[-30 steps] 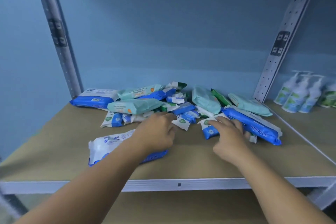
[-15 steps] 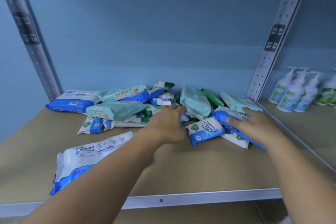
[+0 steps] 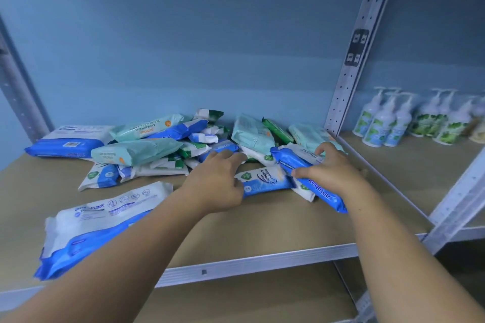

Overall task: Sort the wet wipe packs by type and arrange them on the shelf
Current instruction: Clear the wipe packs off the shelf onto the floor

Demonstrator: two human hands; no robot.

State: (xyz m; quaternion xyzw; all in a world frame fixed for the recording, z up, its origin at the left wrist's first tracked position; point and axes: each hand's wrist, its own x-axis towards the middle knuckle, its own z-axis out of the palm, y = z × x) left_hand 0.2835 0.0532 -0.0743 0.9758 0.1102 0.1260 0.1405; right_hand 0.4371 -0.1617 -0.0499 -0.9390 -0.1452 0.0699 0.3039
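Observation:
A mixed pile of wet wipe packs lies at the back of the wooden shelf (image 3: 275,228). My right hand (image 3: 329,169) grips a large blue and white pack (image 3: 319,189) at the pile's right end, thumb on its front edge and fingers over its top. My left hand (image 3: 217,181) rests with curled fingers on a small blue and white pack (image 3: 265,181) in front of the pile. Teal packs (image 3: 136,151) and small green and white packs (image 3: 210,114) lie among the others. One large blue and white pack (image 3: 105,223) lies apart at the front left.
Another large blue and white pack (image 3: 67,140) lies at the back left. A perforated metal upright (image 3: 351,60) separates this bay from the right bay, where several pump bottles (image 3: 383,120) stand. The blue wall is close behind the pile.
My right hand has closed round the large blue pack at the right and drawn it slightly forward. My left hand has moved down onto the small blue and white pack.

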